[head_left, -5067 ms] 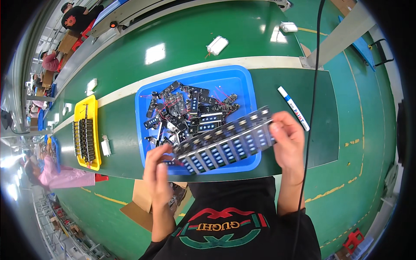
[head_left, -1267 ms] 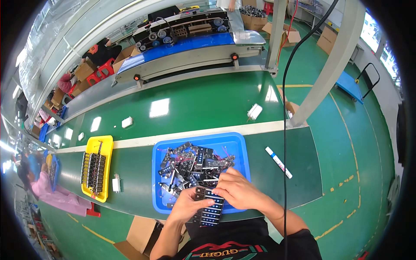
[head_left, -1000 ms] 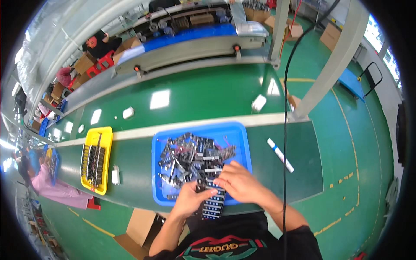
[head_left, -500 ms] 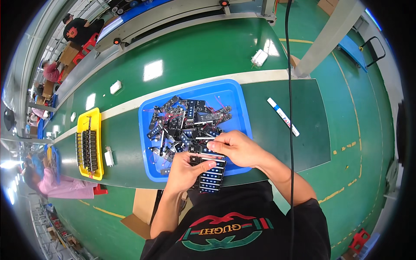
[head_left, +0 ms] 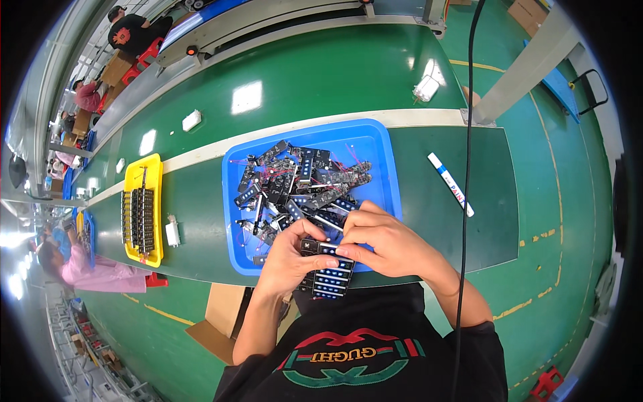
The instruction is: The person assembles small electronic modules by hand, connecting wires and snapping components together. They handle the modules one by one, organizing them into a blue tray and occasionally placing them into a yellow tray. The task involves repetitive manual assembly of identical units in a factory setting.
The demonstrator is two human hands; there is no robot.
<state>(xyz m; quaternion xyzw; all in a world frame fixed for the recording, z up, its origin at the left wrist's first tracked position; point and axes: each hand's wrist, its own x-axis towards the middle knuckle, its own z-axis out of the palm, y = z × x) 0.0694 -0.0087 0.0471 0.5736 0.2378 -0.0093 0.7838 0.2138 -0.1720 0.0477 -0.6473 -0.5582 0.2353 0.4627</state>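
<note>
Fingers: both hands closed on a black slotted rack [head_left: 327, 273] of small parts — left hand [head_left: 289, 258] pinching its near-left end, right hand [head_left: 388, 242] pressing a piece at its top.
Rack: held over the near rim of the blue tray [head_left: 385, 154], partly hidden under the fingers.
Doing it well: I judge it best to steady the rack and seat each piece square.
Around: loose black parts [head_left: 301, 184] in the tray; white marker [head_left: 450, 183] on the green tabletop [head_left: 201, 194]; yellow tray [head_left: 142, 208] to the left.
</note>
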